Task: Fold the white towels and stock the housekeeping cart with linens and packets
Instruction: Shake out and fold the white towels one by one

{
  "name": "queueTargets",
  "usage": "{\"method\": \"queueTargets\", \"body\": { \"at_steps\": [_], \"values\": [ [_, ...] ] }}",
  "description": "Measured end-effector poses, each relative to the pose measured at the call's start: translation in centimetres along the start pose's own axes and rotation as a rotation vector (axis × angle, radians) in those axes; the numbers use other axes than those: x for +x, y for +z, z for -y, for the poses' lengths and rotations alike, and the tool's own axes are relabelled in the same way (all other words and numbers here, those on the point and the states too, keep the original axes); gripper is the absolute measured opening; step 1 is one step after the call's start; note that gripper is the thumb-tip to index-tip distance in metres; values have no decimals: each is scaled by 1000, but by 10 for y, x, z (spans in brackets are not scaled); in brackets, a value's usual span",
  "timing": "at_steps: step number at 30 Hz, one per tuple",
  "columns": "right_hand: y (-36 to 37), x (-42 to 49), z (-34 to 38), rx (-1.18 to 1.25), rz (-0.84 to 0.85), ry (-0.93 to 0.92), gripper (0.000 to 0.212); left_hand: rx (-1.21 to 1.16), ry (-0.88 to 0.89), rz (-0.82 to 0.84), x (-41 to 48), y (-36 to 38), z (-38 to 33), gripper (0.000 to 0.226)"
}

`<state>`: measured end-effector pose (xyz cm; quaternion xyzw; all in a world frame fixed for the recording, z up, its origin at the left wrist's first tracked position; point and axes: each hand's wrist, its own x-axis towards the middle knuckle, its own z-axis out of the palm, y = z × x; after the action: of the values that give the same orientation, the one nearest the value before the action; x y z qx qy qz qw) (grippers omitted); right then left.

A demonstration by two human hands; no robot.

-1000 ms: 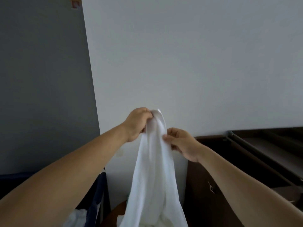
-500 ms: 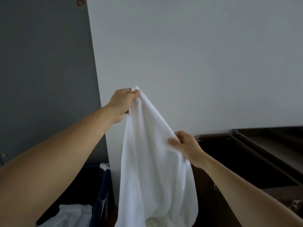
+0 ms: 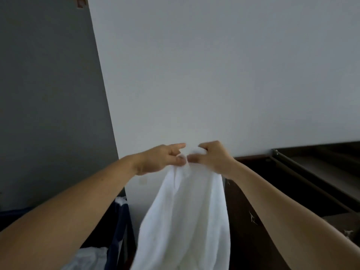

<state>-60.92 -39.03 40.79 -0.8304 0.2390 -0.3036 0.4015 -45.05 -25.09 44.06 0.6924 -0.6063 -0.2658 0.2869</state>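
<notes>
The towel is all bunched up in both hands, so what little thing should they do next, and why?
Probably slide the two hands apart along the top edge. The left hand and right hand pinch the white towel almost together, so it hangs gathered and wrinkled, not flat enough to fold.

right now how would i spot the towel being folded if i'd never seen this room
Start at the pale wall straight ahead. Just below it, in mid-air, the left hand and right hand meet, pinching the top of a white towel. It hangs free, unlike the white cloth lying in the dark bin lower left.
</notes>
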Motion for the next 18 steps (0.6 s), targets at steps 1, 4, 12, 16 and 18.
{"method": "queueTargets", "body": {
  "at_steps": [1,4,12,16,18],
  "values": [
    [-1,1,9,14,2,-24,39,-18,17,10,3,6,-2,35],
    [-5,-4,6,139,-11,-6,20,-64,43,-18,4,10,-3,28],
    [33,-38,-102,345,284,240,27,-249,183,-628,8,-49,-31,33],
    [36,-31,-111,347,89,274,27,-154,132,-851,13,-78,-19,42],
    [19,-17,-88,285,-134,196,28,11,50,-949,12,-80,-5,37]
  ]
}}
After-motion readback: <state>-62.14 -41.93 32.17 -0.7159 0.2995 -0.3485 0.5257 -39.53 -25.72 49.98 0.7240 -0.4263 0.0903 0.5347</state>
